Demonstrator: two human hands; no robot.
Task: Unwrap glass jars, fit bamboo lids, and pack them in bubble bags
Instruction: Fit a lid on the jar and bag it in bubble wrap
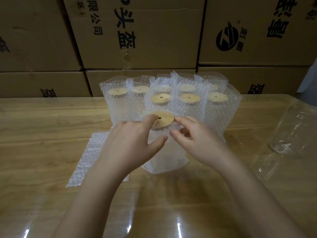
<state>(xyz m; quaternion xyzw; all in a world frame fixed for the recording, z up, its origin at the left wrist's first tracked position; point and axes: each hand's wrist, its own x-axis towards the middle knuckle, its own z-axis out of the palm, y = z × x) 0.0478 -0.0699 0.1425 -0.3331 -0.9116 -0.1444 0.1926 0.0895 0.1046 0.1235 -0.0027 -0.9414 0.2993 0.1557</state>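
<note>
The left hand (pixel 132 140), fingers spread loose, touches the round bamboo lid (pixel 165 120) in the clear bubble bag (pixel 164 160) on the wooden counter (pixel 51 126); the right hand (pixel 193 136) pinches its rim.

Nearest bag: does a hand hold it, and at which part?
The right hand pinches the bag at its top edge, beside the lid. The left hand only rests on the lid.

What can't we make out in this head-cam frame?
Head view:
- Front bubble bag: film hides the jar inside.
- Front bamboo lid: near-left edge under left hand.
- Right hand: whether it pinches the bag, unclear.
- Rightmost back-row lid: mostly behind a nearer bag.
- Glass jar at right: blurred; wrapped or bare, unclear.
</note>
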